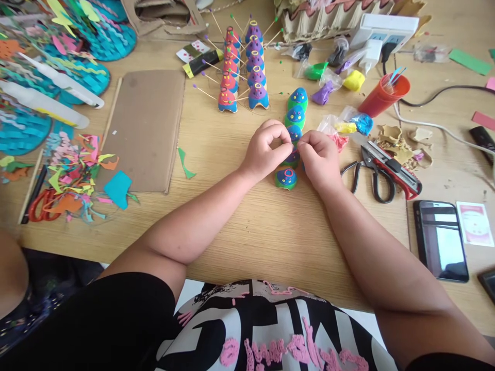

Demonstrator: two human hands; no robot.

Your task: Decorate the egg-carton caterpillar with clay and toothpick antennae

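A row of blue and green painted egg-carton cups (297,114) with small faces runs toward me in the middle of the table. The nearest cup (286,178) carries a red ring on its top. Over the lower part of this row, my left hand (269,147) pinches thumb against forefinger. My right hand (320,157) faces it from the other side, its fingers also closed in a pinch. Whatever lies between the fingertips is too small to make out. Behind my left hand stand a red-and-blue row (228,77) and a purple-and-blue row (256,72), with ball-tipped sticks poking out.
Pliers (374,178), a box cutter (394,165), a phone (443,239) and a red cup (384,95) lie or stand at the right. Bagged coloured clay (353,81) is beyond. Cardboard (143,129), paper scraps (83,180) and scissors (43,206) occupy the left.
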